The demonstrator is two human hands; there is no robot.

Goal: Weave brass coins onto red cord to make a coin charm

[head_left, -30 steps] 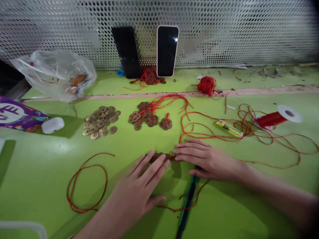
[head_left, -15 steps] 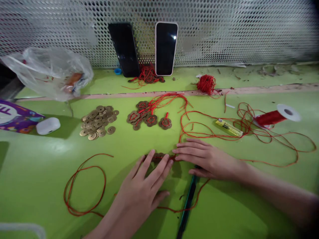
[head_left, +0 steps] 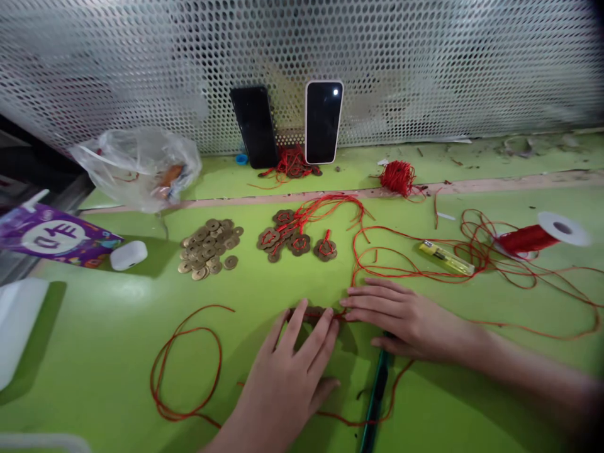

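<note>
A small coin cluster, probably strung on limp, light red cord, is pinned flat under the outstretched fingers of the left hand and right hand; nothing is gripped.

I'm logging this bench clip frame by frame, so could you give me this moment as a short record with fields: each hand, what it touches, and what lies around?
left hand: flat on the green table, fingertips on a row of coins tied with red cord
right hand: flat, fingertips at the row's right end; a dark green tool pokes out from under it
behind hands: loose coin pile; tied coin clusters
right side: red cord spool; yellow lighter
left side: cord loop; plastic bag
back wall: two phones leaning upright
</note>
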